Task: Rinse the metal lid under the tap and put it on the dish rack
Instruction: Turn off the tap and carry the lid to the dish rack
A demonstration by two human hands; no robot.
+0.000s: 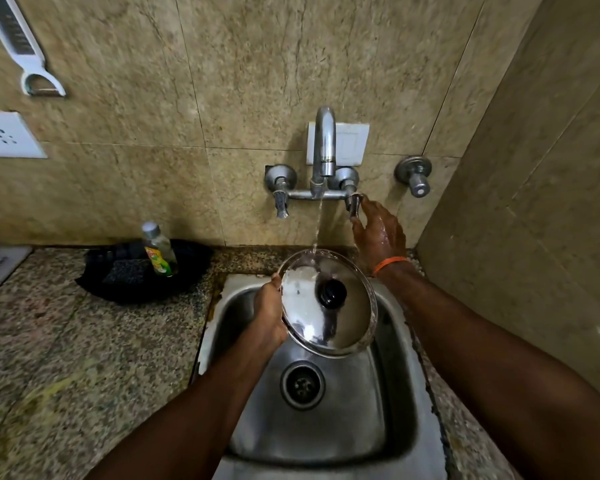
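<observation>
The left hand (269, 315) grips the rim of the round shiny metal lid (329, 303) under the curved chrome tap's (324, 147) stream, while the wet right hand's (378, 233) fingers pinch the right tap handle (354, 204).

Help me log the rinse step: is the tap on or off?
On. A thin stream falls from the tap onto the metal lid over the sink; the right hand pinches its handle.

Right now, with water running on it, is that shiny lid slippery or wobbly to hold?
Probably slippery: the metal lid is smooth, shiny and wet under the tap. It looks stiff, holding its round shape though the left hand grips only one edge. Gripped there alone, tilted, it might swing down.
</observation>
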